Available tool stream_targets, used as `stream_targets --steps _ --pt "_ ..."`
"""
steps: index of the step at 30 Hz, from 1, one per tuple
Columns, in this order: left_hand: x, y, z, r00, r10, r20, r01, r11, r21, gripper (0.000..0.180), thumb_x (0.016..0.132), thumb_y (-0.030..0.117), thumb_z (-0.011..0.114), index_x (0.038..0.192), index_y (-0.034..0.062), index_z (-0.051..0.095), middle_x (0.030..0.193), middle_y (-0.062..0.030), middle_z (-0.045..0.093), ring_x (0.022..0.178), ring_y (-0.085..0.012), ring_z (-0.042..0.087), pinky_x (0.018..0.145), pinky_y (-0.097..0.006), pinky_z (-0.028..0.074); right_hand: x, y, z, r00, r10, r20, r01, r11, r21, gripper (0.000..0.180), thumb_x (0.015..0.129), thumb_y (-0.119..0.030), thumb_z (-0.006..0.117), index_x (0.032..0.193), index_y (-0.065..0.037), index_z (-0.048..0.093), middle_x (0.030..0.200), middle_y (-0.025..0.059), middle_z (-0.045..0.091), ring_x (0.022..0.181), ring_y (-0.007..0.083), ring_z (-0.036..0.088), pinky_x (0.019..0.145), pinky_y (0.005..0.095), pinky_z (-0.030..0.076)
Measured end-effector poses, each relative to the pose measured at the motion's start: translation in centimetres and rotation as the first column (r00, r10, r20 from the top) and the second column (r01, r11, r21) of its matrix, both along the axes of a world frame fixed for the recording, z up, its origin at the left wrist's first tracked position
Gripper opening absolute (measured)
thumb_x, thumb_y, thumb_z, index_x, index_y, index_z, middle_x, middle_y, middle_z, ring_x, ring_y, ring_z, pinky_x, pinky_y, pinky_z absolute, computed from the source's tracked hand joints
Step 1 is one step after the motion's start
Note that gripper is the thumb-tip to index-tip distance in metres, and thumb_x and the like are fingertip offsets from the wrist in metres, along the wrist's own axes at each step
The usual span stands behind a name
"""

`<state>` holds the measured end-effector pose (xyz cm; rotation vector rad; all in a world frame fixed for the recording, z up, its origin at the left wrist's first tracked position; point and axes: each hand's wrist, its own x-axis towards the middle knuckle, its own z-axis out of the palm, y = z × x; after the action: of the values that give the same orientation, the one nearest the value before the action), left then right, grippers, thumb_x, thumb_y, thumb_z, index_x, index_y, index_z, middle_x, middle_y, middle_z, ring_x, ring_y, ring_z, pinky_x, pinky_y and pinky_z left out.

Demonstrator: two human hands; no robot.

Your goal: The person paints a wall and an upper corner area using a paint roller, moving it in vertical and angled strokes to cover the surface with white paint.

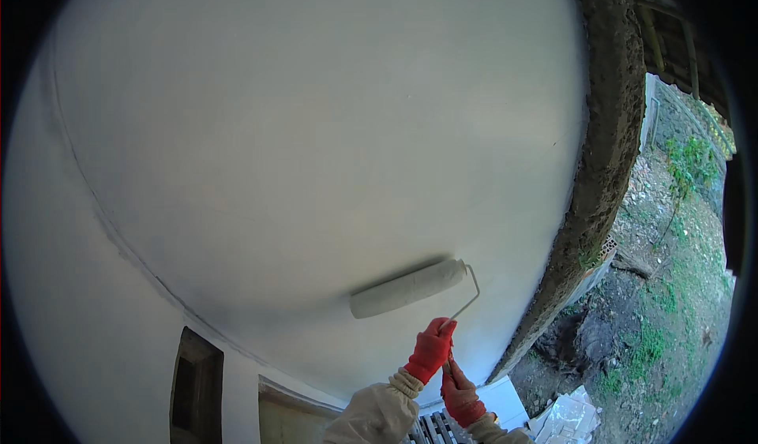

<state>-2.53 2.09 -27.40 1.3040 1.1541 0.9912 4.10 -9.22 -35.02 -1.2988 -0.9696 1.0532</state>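
A paint roller [409,289] with a long whitish sleeve lies against a broad white painted surface [316,144], its shadow along the upper edge. From the sleeve's right end its bent wire frame [477,290] runs down to the handle between my hands. My left hand [431,351], in a red glove, is closed round the upper part of the handle. Lower and to the right, my right hand [461,394] grips the handle in a red glove with a duller, worn-looking finger area. Light-coloured sleeves cover both forearms.
A rough, dark edge [600,152] borders the white surface at right. Beyond it lies ground with grass [647,349] and pale sheeting [567,419]. At lower left are a dark window opening [196,385] and another framed opening [288,414]. Slats [434,428] show below my hands.
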Motion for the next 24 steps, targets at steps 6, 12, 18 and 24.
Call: stream_targets --steps 6,12,18,24 --pt "-1.7 1.9 14.3 0.929 0.073 0.362 -0.219 0.899 0.379 0.042 0.096 0.031 0.05 0.127 0.0034 0.045 0.112 -0.0122 0.056 0.099 -0.0203 0.059 0.092 -0.034 0.047 0.2 5.8 16.2 0.986 0.136 0.097 -0.152 0.972 0.182 0.038 0.093 -0.014 0.052 0.13 -0.008 0.048 0.073 0.0105 0.059 0.062 0.0129 0.057 0.059 0.0299 0.048" --pt "-6.2 -2.0 12.3 0.949 0.041 0.313 -0.159 0.918 0.362 0.043 0.098 0.034 0.045 0.128 0.002 0.044 0.115 -0.0119 0.056 0.106 -0.0193 0.055 0.095 -0.034 0.044 -2.4 7.5 16.4 0.974 -0.018 0.226 -0.071 0.923 0.379 0.028 0.095 -0.019 0.048 0.121 -0.012 0.054 0.064 0.0031 0.053 0.055 0.0111 0.051 0.052 0.0306 0.044" --pt "-11.2 -8.2 -4.5 0.987 0.048 -0.15 -0.026 0.989 0.143 0.037 0.096 0.029 0.05 0.12 0.0015 0.051 0.111 -0.0079 0.059 0.098 -0.0145 0.059 0.086 -0.028 0.049 -2.8 0.6 -1.4 0.987 0.059 0.151 -0.052 0.997 -0.05 0.026 0.094 -0.021 0.052 0.116 -0.009 0.057 0.064 -0.0009 0.054 0.054 0.0073 0.049 0.049 0.0268 0.041" --pt "-11.3 -10.6 -2.4 0.895 0.035 -0.445 0.088 0.963 0.253 0.035 0.096 0.025 0.052 0.121 0.0008 0.05 0.116 -0.0091 0.057 0.102 -0.017 0.059 0.084 -0.029 0.05 -3.6 1.2 0.3 0.995 0.049 0.087 -0.044 0.997 -0.061 0.037 0.093 -0.019 0.053 0.128 -0.007 0.051 0.077 0.0055 0.06 0.067 0.0111 0.054 0.061 0.0273 0.046"
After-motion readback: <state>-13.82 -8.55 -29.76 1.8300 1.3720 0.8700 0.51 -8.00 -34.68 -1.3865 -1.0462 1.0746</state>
